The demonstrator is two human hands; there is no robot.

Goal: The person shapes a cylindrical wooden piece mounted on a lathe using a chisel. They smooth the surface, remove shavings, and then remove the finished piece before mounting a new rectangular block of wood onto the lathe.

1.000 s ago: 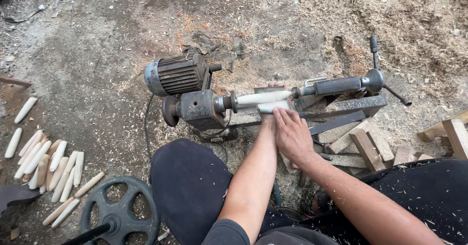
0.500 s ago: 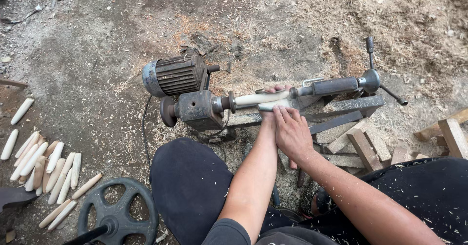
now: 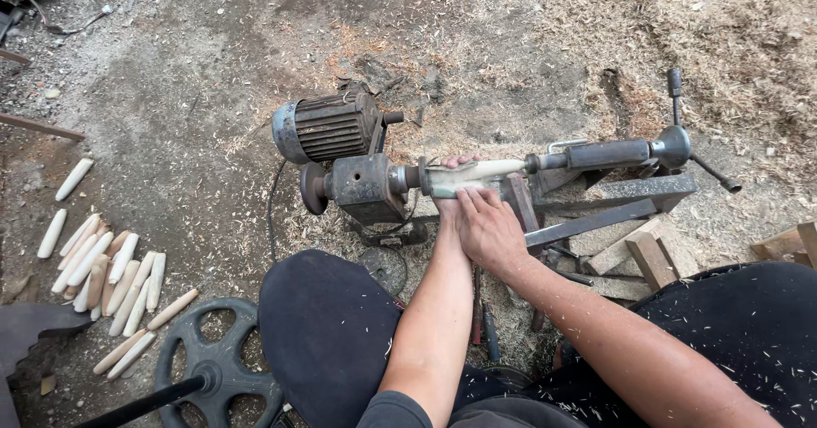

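Outdoor dirt ground [image 3: 187, 62] strewn with sawdust [image 3: 723, 28], pale wooden pegs [image 3: 102, 266] at left, under daylight.
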